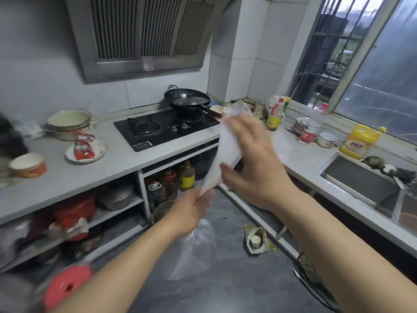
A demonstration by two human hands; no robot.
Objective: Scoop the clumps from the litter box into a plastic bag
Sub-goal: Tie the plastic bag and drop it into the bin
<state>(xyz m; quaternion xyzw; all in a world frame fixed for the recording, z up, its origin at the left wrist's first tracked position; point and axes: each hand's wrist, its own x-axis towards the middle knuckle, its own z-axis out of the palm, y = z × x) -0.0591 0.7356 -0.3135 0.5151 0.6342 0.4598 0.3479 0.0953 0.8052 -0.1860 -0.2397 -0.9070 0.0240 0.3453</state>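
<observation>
Two bare hands hold one translucent plastic bag [228, 152] in mid-air over the kitchen floor [225, 290]. The left hand [191, 211] is lower and nearer; its fingers pinch the bag's lower part, and a clear portion of film hangs below this hand toward the floor. The right hand [252, 163] is higher; its fingers are curled around the bag's upper section, thumb on the near face. The bag runs diagonally from the left hand up to the right hand, and its top edge projects above the right hand. The picture is motion-blurred around both hands.

At the lower left, a red round object [67, 285] lies close to the camera. On the floor to the right of the forearms, a crumpled packet [259, 240] lies open with a pale cup inside.

Beyond the hands, the grey surface [90, 172] carries a plate with a red packet [84, 147], stacked bowls [70, 123] and a black gas hob [167, 129]. A black wok [188, 100] sits on the hob's far burner. On the right, a sink [361, 184] is set into the surface, with a yellow detergent bottle [358, 141] just behind it. Shelves below the surface hold bottles and pots.
</observation>
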